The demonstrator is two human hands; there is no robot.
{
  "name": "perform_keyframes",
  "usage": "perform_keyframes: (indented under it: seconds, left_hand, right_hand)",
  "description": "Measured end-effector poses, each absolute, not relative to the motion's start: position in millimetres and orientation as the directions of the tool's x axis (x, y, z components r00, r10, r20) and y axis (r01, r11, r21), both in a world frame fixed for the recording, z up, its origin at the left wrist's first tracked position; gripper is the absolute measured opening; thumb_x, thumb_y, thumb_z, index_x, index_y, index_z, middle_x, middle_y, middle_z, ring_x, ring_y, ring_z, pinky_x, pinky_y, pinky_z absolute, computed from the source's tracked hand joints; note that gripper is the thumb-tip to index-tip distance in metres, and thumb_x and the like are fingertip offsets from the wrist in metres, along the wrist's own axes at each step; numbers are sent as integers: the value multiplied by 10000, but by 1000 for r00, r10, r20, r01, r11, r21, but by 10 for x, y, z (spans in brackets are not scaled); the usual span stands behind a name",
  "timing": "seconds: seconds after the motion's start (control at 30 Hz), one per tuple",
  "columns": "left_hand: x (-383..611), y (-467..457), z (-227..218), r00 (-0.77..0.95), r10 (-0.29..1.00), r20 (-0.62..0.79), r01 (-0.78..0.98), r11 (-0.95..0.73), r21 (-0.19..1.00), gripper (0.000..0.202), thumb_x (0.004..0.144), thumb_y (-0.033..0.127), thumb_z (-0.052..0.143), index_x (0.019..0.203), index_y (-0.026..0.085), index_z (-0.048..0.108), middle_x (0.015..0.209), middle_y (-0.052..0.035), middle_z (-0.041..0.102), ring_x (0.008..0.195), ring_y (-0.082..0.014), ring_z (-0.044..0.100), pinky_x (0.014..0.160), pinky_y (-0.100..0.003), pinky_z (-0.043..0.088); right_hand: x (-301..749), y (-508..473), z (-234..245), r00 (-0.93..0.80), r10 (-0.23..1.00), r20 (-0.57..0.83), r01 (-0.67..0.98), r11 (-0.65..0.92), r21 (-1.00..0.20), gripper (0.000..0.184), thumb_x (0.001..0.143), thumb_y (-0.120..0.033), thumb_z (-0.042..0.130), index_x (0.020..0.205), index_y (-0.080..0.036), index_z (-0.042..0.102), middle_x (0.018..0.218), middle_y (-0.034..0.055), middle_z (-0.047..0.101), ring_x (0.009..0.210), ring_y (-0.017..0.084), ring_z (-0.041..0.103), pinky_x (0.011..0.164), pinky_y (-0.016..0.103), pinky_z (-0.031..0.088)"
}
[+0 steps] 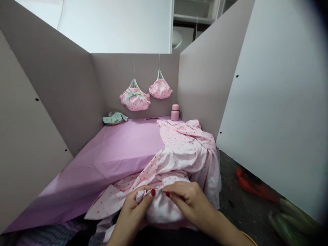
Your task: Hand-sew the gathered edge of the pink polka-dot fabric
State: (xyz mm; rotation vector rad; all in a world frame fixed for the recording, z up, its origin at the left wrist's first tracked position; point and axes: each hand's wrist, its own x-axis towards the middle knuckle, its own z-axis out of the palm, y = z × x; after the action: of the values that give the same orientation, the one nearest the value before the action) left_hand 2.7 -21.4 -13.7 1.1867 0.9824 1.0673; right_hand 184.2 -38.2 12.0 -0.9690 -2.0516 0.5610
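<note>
A pink fabric with red dots (183,147) lies bunched on the right side of a purple-covered table (115,150) and hangs over its near edge. My left hand (132,208) and my right hand (188,200) meet at the near edge, both pinching a gathered fold of this fabric between thumb and fingers. The fingertips almost touch each other.
Two small pink dotted pouches (135,99) (160,89) hang on strings at the back wall. A pink bottle (175,112) and a teal patterned fabric piece (114,118) stand at the back. Grey partition panels (58,89) enclose the table. An orange object (249,184) lies on the floor at right.
</note>
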Motion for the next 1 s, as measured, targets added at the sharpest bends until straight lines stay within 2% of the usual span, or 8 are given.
perform_keyframes:
  seconds: [0.33,0.47,0.6,0.67,0.83,1.0]
  left_hand:
    - [35,-233,-115,242,970,-34,-143,70,987,238,663,386,687,756,168,714,597,-9,646,579,-152,530,525,-209,417]
    - [26,-226,-129,235,972,-15,-117,44,992,236,669,378,685,775,170,718,614,-6,645,572,-144,524,524,-206,412]
    - [9,-230,-111,251,968,6,-68,12,998,211,716,352,649,808,176,718,621,-3,650,568,-136,522,521,-198,399]
    - [3,-234,-85,251,967,43,-24,-39,999,192,724,330,640,801,173,720,634,-13,663,597,-149,536,544,-204,407]
    - [2,-234,-45,263,963,67,59,-86,995,170,729,307,624,763,166,713,650,-24,666,597,-156,534,538,-210,401]
    - [10,-236,-56,248,968,43,69,-62,996,188,730,326,617,663,154,656,546,14,564,504,-117,444,471,-192,336]
  right_hand:
    - [1838,-373,124,-395,824,407,476,562,-676,314,826,-71,474,1052,-221,634,926,18,684,826,151,623,730,246,455]
    - [1851,-376,101,-354,856,378,505,515,-693,357,819,-134,514,1172,-173,548,990,54,666,770,168,619,685,263,458]
    - [1861,-361,97,-408,839,360,442,527,-726,351,840,-151,503,1186,-184,548,1068,55,646,887,172,608,764,257,443]
    - [1859,-352,104,-436,827,355,395,530,-751,313,851,-131,482,1136,-203,590,1022,33,662,899,158,604,773,238,432]
    - [1853,-347,98,-425,848,317,411,493,-767,286,824,-82,491,1027,-202,653,812,0,677,684,135,590,623,215,410]
    - [1850,-349,87,-419,845,332,398,500,-769,295,811,-56,487,993,-203,665,795,-2,676,675,134,587,612,210,395]
